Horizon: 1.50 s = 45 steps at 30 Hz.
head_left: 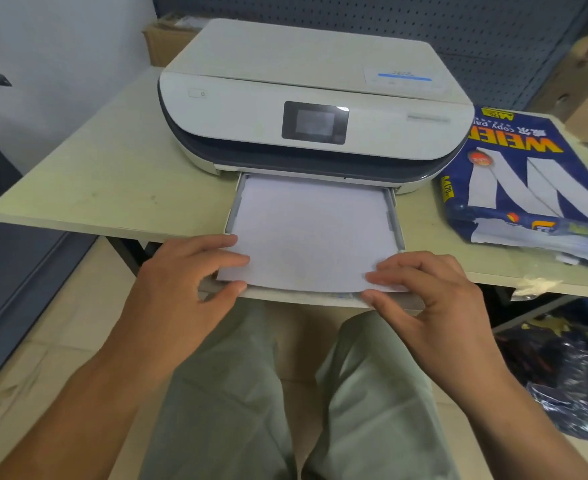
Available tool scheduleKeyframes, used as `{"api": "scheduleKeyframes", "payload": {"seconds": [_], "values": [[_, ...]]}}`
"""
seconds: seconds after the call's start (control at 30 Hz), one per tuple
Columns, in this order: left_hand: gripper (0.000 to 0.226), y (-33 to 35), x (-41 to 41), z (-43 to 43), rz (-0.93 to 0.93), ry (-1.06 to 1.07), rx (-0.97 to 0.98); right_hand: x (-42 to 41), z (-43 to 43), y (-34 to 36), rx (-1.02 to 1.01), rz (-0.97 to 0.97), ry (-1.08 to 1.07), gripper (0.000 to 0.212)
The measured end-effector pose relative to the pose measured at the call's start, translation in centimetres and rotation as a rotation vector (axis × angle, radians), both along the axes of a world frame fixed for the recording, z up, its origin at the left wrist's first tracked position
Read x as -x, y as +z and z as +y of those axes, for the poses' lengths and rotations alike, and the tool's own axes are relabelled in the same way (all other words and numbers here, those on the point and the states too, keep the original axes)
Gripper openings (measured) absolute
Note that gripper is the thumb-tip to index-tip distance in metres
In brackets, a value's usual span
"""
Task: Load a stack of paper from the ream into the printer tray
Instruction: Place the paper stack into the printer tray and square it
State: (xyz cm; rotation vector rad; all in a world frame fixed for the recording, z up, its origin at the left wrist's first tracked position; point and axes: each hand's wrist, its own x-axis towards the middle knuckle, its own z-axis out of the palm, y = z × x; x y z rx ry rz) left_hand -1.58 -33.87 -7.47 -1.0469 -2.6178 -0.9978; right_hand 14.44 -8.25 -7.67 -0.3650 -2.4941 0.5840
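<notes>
A white printer with a small dark screen sits on a pale table. Its paper tray is pulled out toward me past the table's front edge. A stack of white paper lies in the tray, its near end sticking out over the tray's front lip. My left hand pinches the stack's near left corner, thumb under and fingers on top. At the near right corner my right hand grips the stack the same way. The blue ream wrapper lies torn open to the right of the printer.
The table has bare surface to the left of the printer. Cardboard boxes stand behind the printer and at the far right. Dark plastic bags lie on the floor at the right. My knees are under the tray.
</notes>
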Motion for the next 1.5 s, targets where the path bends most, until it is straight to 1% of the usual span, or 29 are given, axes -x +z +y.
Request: {"api": "scheduleKeyframes", "payload": {"seconds": [0.13,0.3,0.47,0.53,0.67,0.77,0.93,1.0,1.1,1.17,1.23,1.33,1.5], "values": [[0.034,-0.1,0.8,0.1,-0.071,0.020,0.000,0.7,0.1,-0.1,0.040,-0.083,-0.051,0.031],[0.040,0.0,1.2,0.6,-0.098,0.044,0.003,1.3,0.3,0.2,0.060,-0.131,-0.062,0.039],[0.040,0.2,1.6,0.8,-0.155,0.025,0.030,1.7,0.5,0.7,0.180,-0.190,-0.057,0.050],[0.040,0.3,1.8,1.0,-0.166,0.049,0.047,1.9,0.6,0.7,0.243,-0.193,-0.053,0.059],[0.049,0.4,2.0,1.3,-0.186,0.080,0.079,2.0,0.6,0.8,0.341,-0.161,-0.068,0.086],[0.051,0.5,1.9,1.3,-0.182,0.084,0.081,2.3,0.7,1.0,0.342,-0.176,-0.065,0.091],[0.055,0.8,1.7,1.5,-0.192,0.110,0.094,2.3,1.0,0.9,0.330,-0.242,-0.076,0.091],[0.055,0.9,1.9,1.5,-0.208,0.129,0.073,2.3,1.3,1.2,0.332,-0.228,-0.079,0.086],[0.048,1.2,2.4,1.8,-0.177,0.175,0.048,2.9,2.6,2.0,0.341,-0.133,-0.136,0.058],[0.041,1.3,2.7,2.3,-0.149,0.185,0.039,3.6,3.9,2.4,0.293,-0.119,-0.181,0.040],[0.038,1.1,3.0,3.0,-0.159,0.188,0.028,4.5,5.1,2.4,0.241,-0.104,-0.190,0.031],[0.038,0.8,3.4,3.7,-0.212,0.230,-0.020,5.4,6.1,1.9,0.228,-0.098,-0.171,0.030],[0.038,0.8,3.5,3.8,-0.275,0.253,-0.082,5.5,6.9,1.0,0.280,-0.119,-0.145,0.032]]}}
